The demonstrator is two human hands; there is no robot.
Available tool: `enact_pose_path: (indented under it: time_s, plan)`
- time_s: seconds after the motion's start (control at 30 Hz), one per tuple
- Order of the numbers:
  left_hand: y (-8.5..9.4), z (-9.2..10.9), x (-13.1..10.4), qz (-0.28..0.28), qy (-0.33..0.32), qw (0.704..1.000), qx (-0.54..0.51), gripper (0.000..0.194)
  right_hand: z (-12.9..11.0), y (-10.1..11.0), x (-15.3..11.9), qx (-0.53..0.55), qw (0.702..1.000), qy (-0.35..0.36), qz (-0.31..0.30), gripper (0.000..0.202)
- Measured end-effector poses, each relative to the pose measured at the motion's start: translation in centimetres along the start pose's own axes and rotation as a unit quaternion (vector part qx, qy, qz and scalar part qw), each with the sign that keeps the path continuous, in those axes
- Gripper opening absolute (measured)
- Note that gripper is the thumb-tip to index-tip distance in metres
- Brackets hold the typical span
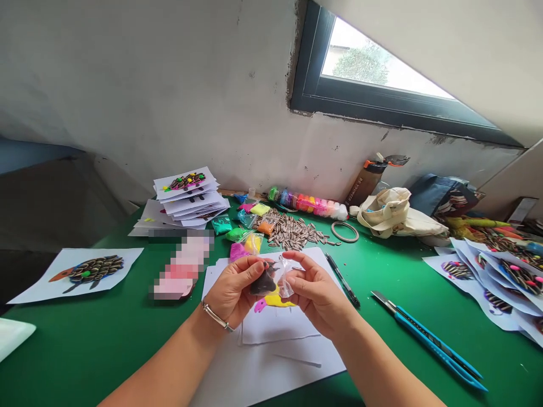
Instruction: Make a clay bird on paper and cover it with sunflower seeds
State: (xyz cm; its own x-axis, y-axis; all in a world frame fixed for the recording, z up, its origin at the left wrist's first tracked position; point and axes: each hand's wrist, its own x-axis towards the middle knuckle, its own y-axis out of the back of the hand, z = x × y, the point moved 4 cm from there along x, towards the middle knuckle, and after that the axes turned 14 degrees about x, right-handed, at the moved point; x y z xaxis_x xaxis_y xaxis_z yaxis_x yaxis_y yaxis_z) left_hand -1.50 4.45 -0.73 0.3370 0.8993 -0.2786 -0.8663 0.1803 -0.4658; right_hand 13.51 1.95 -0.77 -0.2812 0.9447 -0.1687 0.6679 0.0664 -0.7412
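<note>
Over the white paper (280, 332), my left hand (233, 285) pinches a soft black lump (262, 284) that looks like modelling clay. My right hand (320, 291) is closed on a small clear plastic bag (285, 278) right beside the lump. Whether part of the lump is still inside the bag, I cannot tell. Beneath both hands, a yellow and pink clay shape (278, 299) lies on the paper, partly hidden by my fingers. A black pen (343, 281) rests at the paper's right edge.
A blue craft knife or tweezers-like tool (432, 336) lies to the right. Behind the paper are sunflower seeds (292, 230), bagged coloured clay (267, 226) and a tape ring (345, 232). Stacked pictures (190, 198) stand back left; more pictures (500, 277) lie at right.
</note>
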Motion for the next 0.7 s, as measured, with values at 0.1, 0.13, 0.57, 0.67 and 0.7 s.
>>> enact_pose_path:
  time_s: [0.1, 0.13, 0.57, 0.67, 0.7]
  plan:
    - [-0.1, 0.2, -0.1, 0.01, -0.009, 1.0, -0.001, 0.033, 0.3, -0.3, -0.1, -0.009, 0.999, -0.031, -0.016, 0.054]
    - [-0.2, 0.2, -0.1, 0.014, -0.015, 1.0, 0.004, 0.032, 0.4, -0.4, -0.1, -0.016, 0.999, -0.036, -0.022, 0.054]
    - [-0.7, -0.1, -0.1, 0.068, -0.058, 0.993, 0.081, 0.037, 0.6, 0.2, 0.4, -0.091, 0.992, 0.045, 0.068, 0.032]
    - [-0.6, -0.1, -0.2, 0.078, -0.066, 0.991, 0.09, 0.035, 0.2, 0.3, 0.2, -0.12, 0.983, 0.095, 0.104, 0.029]
    - [-0.6, -0.1, -0.2, 0.077, -0.067, 0.991, 0.091, 0.035, 0.1, 0.2, 0.2, -0.123, 0.982, 0.106, 0.098, 0.027]
